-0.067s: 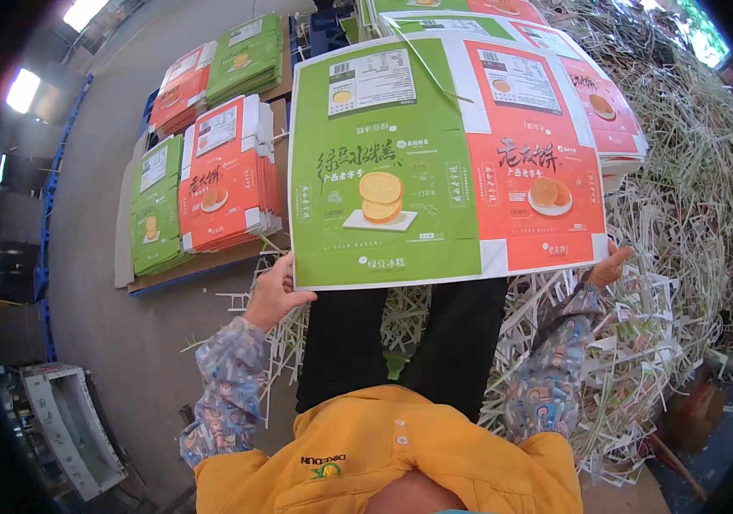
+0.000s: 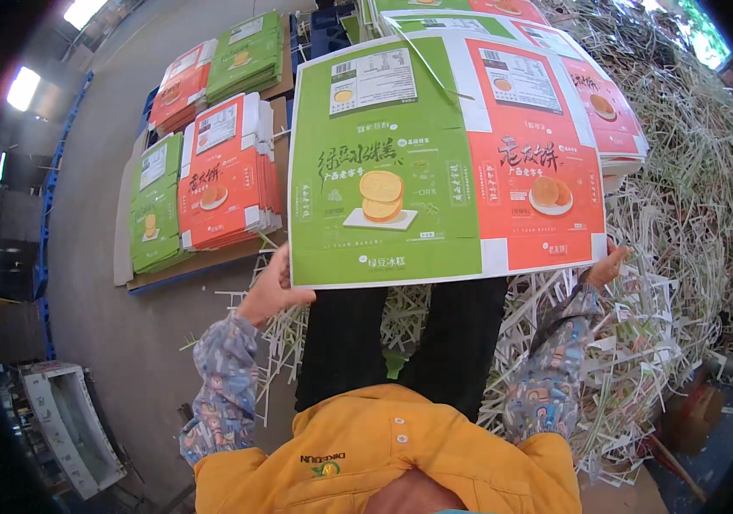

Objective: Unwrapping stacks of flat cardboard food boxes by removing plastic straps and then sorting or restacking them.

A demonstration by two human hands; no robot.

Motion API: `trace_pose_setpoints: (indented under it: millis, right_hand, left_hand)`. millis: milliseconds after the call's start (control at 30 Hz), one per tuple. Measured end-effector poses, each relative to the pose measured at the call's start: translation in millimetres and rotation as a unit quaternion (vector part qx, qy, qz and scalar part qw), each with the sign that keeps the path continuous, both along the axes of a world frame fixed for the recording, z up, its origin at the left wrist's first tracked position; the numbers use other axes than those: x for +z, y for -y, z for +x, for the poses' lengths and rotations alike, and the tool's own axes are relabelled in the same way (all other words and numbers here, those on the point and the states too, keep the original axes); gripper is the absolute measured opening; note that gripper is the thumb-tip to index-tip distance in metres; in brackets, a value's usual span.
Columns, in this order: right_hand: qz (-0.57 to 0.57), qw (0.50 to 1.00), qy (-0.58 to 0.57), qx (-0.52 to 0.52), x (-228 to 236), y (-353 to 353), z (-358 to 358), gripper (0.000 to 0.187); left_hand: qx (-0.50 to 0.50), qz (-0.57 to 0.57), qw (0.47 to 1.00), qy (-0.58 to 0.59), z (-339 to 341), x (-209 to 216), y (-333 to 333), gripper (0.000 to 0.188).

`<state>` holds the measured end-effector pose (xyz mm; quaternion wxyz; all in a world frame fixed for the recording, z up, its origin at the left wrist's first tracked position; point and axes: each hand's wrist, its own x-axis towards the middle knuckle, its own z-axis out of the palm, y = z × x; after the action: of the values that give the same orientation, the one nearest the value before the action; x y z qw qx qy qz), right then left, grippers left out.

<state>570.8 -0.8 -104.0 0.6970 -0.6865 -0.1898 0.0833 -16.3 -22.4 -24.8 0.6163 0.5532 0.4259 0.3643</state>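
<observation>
Viewed remotely through the head camera; clock positions are from the centre of my view unless noted.

I find the printed sheet (image 2: 430, 154), green beside red, spread at 12 o'clock. I cannot tell whether it is one layer or several. The left hand (image 2: 270, 291) grips its 8 o'clock corner, thumb along the near edge, other fingers partly hidden behind. The right hand (image 2: 606, 265) is at the sheet's 4 o'clock corner, fingers bent; how firmly they hold, I cannot tell.

Risks, in my judgement: uneven pull between the corners could skew or crease the sheet. A loose pale strip (image 2: 422, 62) across the far edge could snag or get trapped between layers. The shredded paper (image 2: 683, 188) at 3 o'clock could catch a corner that drops.

Containers: an open pale trough (image 2: 49, 428) sits at 8 o'clock; the dim interior leaves its contents undetermined. At 10 o'clock, a blue pallet (image 2: 199, 273) bears cardboard with printed stacks (image 2: 227, 184) on it, green and red. The front red one shows ragged edges, so a knock could make it slide.
</observation>
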Motion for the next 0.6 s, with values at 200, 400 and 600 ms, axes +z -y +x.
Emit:
trace_pose_setpoints:
  millis: [200, 400, 600]
  right_hand:
    - [-0.089, 0.994, 0.057, 0.012, -3.2, 3.9, 4.1, 0.055]
    - [0.142, 0.971, -0.18, 0.076, -1.3, 3.3, 3.7, 0.041]
    - [0.285, 0.851, -0.358, 0.258, -10.5, 20.0, -69.7, 0.039]
  left_hand:
    - [0.161, -0.096, 0.982, -0.021, 16.8, -19.2, -12.4, 0.043]
    - [0.15, -0.134, 0.972, 0.125, 8.0, -21.7, -27.8, 0.031]
    - [0.099, -0.25, 0.921, 0.28, 9.9, -26.6, -62.5, 0.039]
